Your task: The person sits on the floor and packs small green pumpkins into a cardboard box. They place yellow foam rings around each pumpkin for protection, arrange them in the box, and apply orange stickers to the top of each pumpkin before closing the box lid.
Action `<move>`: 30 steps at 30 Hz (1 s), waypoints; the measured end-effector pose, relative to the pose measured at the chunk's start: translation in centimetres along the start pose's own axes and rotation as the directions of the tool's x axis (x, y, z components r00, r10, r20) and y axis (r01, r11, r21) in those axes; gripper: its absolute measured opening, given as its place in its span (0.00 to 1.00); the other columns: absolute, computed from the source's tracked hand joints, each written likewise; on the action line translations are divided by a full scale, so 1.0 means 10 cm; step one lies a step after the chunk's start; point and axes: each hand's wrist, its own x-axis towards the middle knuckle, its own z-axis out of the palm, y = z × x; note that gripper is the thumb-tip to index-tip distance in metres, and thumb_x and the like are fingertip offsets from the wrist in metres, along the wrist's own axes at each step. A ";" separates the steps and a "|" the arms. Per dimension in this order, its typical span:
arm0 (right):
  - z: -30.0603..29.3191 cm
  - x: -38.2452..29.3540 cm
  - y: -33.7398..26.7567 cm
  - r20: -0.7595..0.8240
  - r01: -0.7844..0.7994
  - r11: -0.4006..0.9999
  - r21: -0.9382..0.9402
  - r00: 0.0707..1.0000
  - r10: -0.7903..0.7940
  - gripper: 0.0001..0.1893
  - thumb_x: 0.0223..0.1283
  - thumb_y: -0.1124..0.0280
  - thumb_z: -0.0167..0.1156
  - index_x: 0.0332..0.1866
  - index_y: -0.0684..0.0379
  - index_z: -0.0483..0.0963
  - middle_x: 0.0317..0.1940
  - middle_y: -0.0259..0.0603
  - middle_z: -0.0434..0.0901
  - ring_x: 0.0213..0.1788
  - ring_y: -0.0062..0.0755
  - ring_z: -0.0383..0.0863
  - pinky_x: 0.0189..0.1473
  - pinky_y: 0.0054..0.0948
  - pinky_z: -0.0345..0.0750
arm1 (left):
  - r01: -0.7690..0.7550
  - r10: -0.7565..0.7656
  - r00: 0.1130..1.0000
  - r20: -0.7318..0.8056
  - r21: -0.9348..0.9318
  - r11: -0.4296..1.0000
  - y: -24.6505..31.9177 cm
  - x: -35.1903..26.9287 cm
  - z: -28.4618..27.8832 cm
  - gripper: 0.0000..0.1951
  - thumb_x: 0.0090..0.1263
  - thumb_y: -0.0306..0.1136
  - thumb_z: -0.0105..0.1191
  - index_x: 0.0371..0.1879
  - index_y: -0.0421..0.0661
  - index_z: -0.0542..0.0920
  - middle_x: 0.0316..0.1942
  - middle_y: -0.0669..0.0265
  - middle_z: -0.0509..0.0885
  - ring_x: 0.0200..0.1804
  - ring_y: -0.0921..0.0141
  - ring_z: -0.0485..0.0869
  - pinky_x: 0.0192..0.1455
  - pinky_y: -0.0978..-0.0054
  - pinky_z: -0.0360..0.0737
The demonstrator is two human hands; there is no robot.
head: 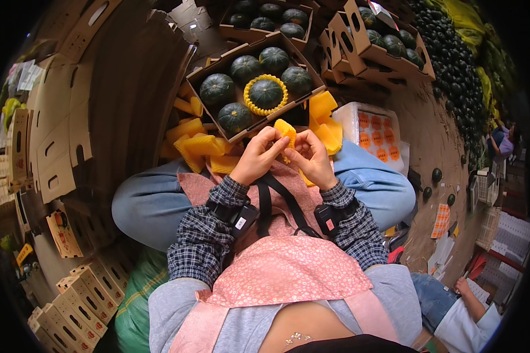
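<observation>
My left hand (257, 152) and my right hand (312, 159) pinch a yellow foam net sleeve (286, 129) between their fingertips, over my lap. Just beyond them a cardboard box (254, 130) sits tilted, holding several dark green kabocha-type squashes (216, 88). One squash (266, 94) has a yellow foam net ring (247, 99) around it; the others in that box are bare. Flattened yellow foam sleeves (202, 145) lie in a loose heap at the box's left corner, and more foam sleeves (326, 128) lie at its right.
A plastic-wrapped stack of orange stickers (376, 137) stands by my right knee. Further boxes of squashes (265, 33) (391, 55) are behind. Empty cartons (55, 132) line the left, a green sack (141, 300) lies behind left, and a squash pile (450, 61) spreads at far right. Another person (463, 317) is at lower right.
</observation>
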 end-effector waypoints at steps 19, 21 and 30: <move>0.20 0.25 -0.26 -0.214 0.161 0.923 -0.349 0.945 -0.246 0.12 0.51 0.88 0.52 0.42 0.64 0.72 0.38 0.35 0.73 0.43 0.22 0.76 0.47 0.21 0.75 | 0.138 -0.281 0.947 -0.153 -0.595 0.791 0.20 -0.08 -0.14 0.12 0.67 0.22 0.50 0.49 0.37 0.79 0.45 0.61 0.84 0.47 0.69 0.83 0.50 0.74 0.80; -0.23 0.23 0.01 0.023 -0.239 0.943 0.231 0.971 0.240 0.10 0.54 0.84 0.48 0.40 0.65 0.74 0.37 0.40 0.80 0.44 0.34 0.80 0.52 0.26 0.75 | 0.359 -0.533 0.831 0.161 -0.886 0.294 0.43 -0.03 -0.35 0.13 0.68 0.24 0.51 0.50 0.37 0.78 0.46 0.64 0.83 0.49 0.71 0.83 0.54 0.73 0.79; -0.07 0.13 -0.08 0.179 -0.153 0.721 0.676 0.983 0.042 0.14 0.63 0.82 0.52 0.53 0.62 0.73 0.52 0.38 0.78 0.52 0.24 0.78 0.56 0.23 0.75 | -0.162 0.164 0.986 0.028 -0.055 0.985 0.47 -0.01 -0.12 0.10 0.63 0.22 0.61 0.43 0.37 0.82 0.49 0.63 0.81 0.51 0.74 0.79 0.52 0.79 0.77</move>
